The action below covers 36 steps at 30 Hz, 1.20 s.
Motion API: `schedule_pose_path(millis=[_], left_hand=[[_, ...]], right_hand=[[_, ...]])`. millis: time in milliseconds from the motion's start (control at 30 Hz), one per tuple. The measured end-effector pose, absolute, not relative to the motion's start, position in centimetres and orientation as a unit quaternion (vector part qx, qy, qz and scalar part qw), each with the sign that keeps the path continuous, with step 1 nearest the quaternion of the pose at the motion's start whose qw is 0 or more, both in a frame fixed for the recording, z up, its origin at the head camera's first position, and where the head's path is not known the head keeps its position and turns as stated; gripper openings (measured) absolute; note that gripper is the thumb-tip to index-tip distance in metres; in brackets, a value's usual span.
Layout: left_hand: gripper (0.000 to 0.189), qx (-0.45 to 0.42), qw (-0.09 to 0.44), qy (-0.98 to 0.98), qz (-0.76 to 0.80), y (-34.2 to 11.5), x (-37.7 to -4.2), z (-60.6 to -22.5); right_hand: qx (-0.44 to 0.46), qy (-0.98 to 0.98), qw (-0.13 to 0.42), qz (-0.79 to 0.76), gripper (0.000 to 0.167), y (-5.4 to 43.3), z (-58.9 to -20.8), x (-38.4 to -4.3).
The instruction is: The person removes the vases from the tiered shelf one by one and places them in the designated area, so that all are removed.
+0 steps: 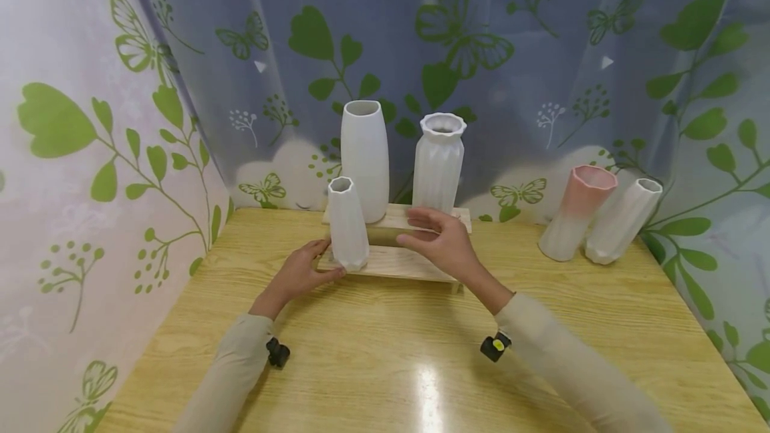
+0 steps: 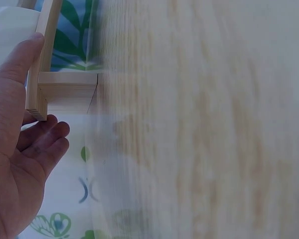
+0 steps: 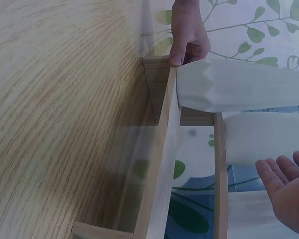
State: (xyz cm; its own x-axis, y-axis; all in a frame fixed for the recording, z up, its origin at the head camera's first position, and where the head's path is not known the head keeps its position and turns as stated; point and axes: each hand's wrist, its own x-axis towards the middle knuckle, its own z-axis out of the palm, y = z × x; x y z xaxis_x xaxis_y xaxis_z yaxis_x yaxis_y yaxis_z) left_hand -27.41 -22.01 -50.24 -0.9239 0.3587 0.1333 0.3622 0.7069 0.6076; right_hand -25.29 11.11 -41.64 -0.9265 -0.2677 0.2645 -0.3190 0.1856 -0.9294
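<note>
In the head view, both forearms reach forward from the near side; the left hand (image 1: 299, 272) grips the left end of the wooden stand's near tier (image 1: 403, 263), beside the small white vase (image 1: 349, 229) standing there, while the right hand (image 1: 448, 244) is open before the ribbed white vase (image 1: 438, 166) on the far tier. The left wrist view shows the left thumb against the tier's edge, fingers bent behind its end. In the right wrist view, the right hand's fingers extend loosely, holding nothing.

A butterfly-patterned curtain (image 1: 529, 85) hangs behind a glossy wooden table (image 1: 373, 353).
</note>
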Motion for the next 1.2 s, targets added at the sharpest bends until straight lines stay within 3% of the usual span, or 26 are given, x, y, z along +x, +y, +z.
schedule_pose_path(millis=[1200], left_hand=[[0.091, -0.208, 0.011, -0.918, -0.337, -22.4, -27.8, -50.9]], right_hand=[[0.206, -0.741, 0.030, 0.638, 0.052, 4.2, -43.3, -26.6]])
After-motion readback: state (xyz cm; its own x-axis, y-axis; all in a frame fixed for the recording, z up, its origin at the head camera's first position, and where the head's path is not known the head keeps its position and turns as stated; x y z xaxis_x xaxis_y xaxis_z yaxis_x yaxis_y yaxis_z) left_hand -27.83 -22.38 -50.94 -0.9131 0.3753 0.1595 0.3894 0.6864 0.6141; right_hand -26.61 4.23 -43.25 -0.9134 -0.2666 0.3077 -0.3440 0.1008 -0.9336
